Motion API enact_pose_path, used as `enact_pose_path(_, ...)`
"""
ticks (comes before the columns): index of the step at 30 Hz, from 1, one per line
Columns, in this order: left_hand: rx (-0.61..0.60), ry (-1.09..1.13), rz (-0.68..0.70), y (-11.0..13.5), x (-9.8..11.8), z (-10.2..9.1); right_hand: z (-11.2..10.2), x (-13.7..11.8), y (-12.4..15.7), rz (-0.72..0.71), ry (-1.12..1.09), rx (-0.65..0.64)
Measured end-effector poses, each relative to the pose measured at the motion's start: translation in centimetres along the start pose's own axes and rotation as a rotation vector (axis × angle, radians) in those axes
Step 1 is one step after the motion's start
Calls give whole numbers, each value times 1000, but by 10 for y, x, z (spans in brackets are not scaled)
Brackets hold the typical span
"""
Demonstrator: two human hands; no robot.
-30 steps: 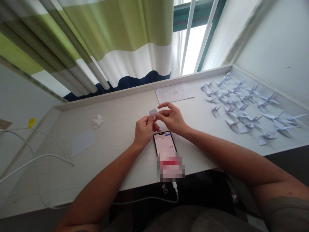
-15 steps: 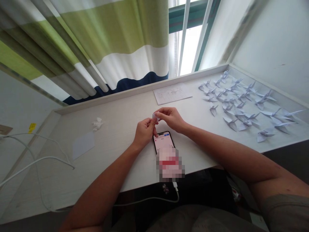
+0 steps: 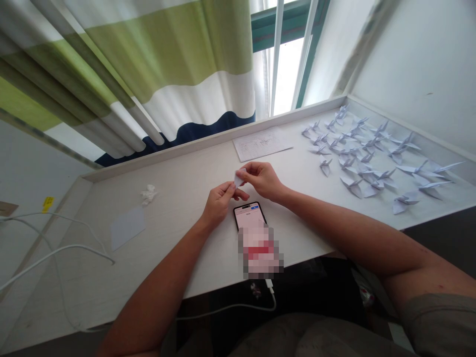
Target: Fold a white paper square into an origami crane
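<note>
Both my hands meet above the white desk and pinch a small folded piece of white paper between them. My left hand grips its lower edge with closed fingertips. My right hand holds its upper right side, fingers curled round it. A phone with a lit screen lies flat just below my hands, a cable plugged into its near end.
Several folded paper cranes cover the desk's right side. A printed sheet lies by the back rim. A blank paper square and a crumpled scrap lie left. White cables loop off the left edge. A striped curtain hangs behind.
My right hand's fingers, raised and spread a second ago, have closed down onto the paper. Both hands have drawn closer together.
</note>
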State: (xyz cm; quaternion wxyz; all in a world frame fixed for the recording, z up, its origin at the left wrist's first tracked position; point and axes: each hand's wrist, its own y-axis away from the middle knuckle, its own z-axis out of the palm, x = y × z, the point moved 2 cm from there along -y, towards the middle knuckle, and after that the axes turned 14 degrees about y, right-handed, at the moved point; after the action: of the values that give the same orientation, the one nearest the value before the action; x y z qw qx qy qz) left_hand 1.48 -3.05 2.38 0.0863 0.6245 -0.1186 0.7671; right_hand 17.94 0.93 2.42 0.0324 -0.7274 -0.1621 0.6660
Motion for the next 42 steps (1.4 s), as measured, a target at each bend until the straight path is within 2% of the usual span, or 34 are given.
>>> enact_pose_path(12,20,-37,-64,1,4,-1,-1,3,0,-27,69,-8)
enact_pose_path(18,98,-30,-9,-3,2,-4,1,3,-1,-61,137,-64)
enact_pose_path(23,185,77,23,-4,0,-5,1,5,1,-63,47,-32)
enact_pose_path(27,186,47,61,-4,1,-4,1,3,3,-84,18,-39)
enact_pose_path(31,187,-47,116,-4,2,-6,0,1,4,-98,94,-19)
enact_pose_path(42,260,32,143,-5,3,-11,1,0,4,-73,105,-42)
